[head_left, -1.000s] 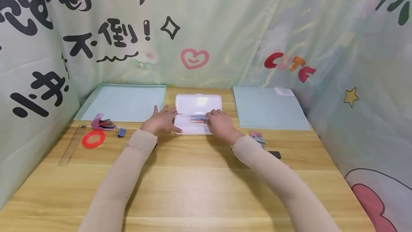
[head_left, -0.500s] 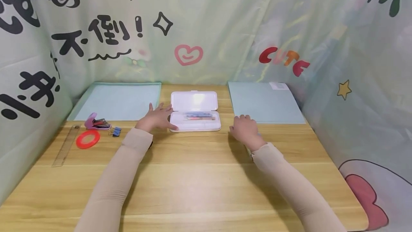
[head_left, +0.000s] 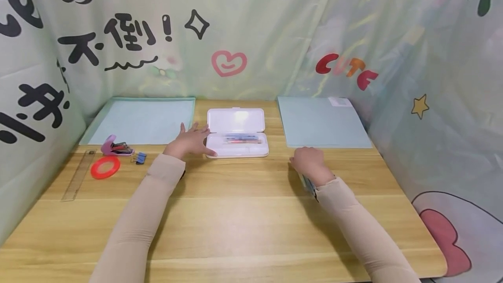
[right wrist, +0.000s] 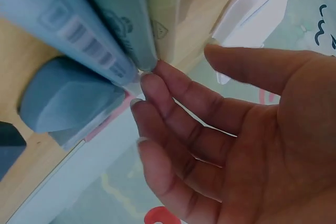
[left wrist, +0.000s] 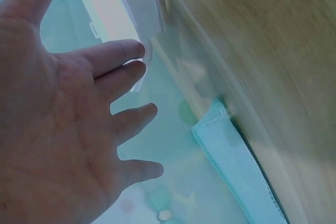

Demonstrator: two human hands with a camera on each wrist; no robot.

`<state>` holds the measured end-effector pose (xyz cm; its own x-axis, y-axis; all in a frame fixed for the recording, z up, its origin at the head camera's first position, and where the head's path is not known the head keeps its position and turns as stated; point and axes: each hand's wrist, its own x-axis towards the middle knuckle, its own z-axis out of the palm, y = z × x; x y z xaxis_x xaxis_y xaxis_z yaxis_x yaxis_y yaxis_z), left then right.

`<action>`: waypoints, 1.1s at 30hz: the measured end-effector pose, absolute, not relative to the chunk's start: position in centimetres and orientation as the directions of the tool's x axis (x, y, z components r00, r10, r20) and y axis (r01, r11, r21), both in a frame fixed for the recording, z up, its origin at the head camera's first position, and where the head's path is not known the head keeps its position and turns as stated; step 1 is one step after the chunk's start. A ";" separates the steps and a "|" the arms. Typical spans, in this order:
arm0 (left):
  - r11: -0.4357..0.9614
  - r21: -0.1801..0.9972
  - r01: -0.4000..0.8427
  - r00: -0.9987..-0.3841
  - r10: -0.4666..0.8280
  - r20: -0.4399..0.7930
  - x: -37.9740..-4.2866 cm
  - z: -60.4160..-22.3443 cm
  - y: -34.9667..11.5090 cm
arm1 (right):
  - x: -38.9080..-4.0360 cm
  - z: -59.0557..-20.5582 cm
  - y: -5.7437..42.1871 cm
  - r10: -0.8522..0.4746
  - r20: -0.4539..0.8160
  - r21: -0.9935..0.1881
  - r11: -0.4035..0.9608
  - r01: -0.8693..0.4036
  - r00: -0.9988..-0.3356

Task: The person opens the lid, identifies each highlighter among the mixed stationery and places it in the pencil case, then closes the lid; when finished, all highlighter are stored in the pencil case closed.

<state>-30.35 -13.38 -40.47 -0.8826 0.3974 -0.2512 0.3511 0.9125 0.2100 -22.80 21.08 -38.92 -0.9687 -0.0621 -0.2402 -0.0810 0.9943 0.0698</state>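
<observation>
A white plastic pencil case [head_left: 257,153] lies with its lid up at the back middle of the table, several slim pens [head_left: 243,141] in its tray. Fingers spread, my left hand [head_left: 187,142] rests at the case's left edge. To the right of the case, my right hand [head_left: 309,163] is over a group of highlighters [head_left: 308,183], mostly hidden under the wrist in the head view. Up close in the right wrist view, its fingertips reach the ends of a blue highlighter [right wrist: 79,30], a green one [right wrist: 123,24] and a yellow one [right wrist: 164,14]. The thumb stands apart from them.
Left on the table are a purple stapler [head_left: 115,146], a red tape ring [head_left: 105,167], a clear ruler [head_left: 78,176] and a blue binder clip [head_left: 139,158]. Pale blue folders [head_left: 145,119] flank the case. A rounded grey-blue block [right wrist: 73,95] sits beside the highlighters.
My right hand has left the pens in the case and moved right, to the highlighters. The left hand has stayed at the case's edge. The head view has shifted slightly.
</observation>
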 end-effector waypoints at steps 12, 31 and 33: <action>0.910 0.211 0.356 -0.885 0.401 -0.237 -30.4 -40.4 -13.6 | -23.1 -39.7 20.7 -0.066 -0.187 0.031 0.997 -0.073 -0.980; 0.910 0.219 0.352 -0.887 0.399 -0.234 -30.1 -40.3 -13.5 | -24.9 -39.0 18.9 -0.172 0.050 -0.065 0.982 -0.175 -0.984; 0.909 0.228 0.349 -0.886 0.399 -0.234 -30.1 -40.3 -13.4 | -25.4 -38.7 18.2 -0.214 0.073 -0.080 0.972 -0.220 -0.974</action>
